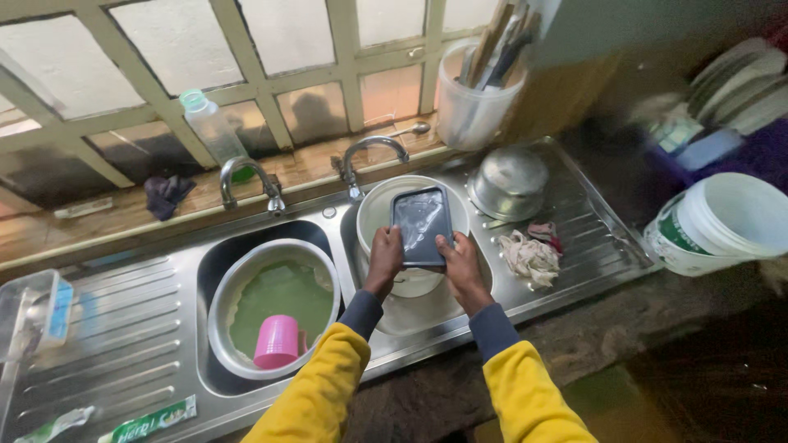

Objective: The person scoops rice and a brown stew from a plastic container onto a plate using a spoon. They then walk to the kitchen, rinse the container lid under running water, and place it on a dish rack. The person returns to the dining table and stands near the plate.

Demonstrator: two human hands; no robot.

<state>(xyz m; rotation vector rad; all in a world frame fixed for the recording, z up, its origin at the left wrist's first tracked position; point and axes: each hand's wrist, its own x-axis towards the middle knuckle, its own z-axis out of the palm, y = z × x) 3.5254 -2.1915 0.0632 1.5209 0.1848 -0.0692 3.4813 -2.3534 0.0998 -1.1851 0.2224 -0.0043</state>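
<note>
Dark rectangular tray [421, 224]: rounded corners, glossy wet surface, raised rim; held tilted above the right sink basin, over a pale round basin [373, 209] set beneath the right tap [361, 156]. It is gripped at its lower left edge by the left hand [384, 256], fingers closed on the rim, and at its lower right edge by the right hand [458, 261], likewise closed on it. Both arms are clad in yellow sleeves with dark blue cuffs.

Double stainless steel sink [148, 328]: brushed metal, ribbed draining boards at either end. A round metal bowl [238, 279] filled with cloudy greenish water is seated in the left basin; a pink plastic cup [277, 342], cylindrical, lies in it on its side. A second curved tap [246, 176] is mounted above this basin.

Right draining board: a domed polished steel pot [509, 182], upturned, and a crumpled pale rag [529, 256] just beside it.

Wooden windowsill: a clear plastic bottle [212, 127] with a green cap, a dark bunched cloth [167, 194], and a white cylindrical tub [469, 102] holding upright utensils.

Far right: a white plastic bucket [722, 221] with a green label, near stacked pale plates [743, 86].

Left draining board: a clear plastic box [33, 312] and flattened tubes at the front edge
</note>
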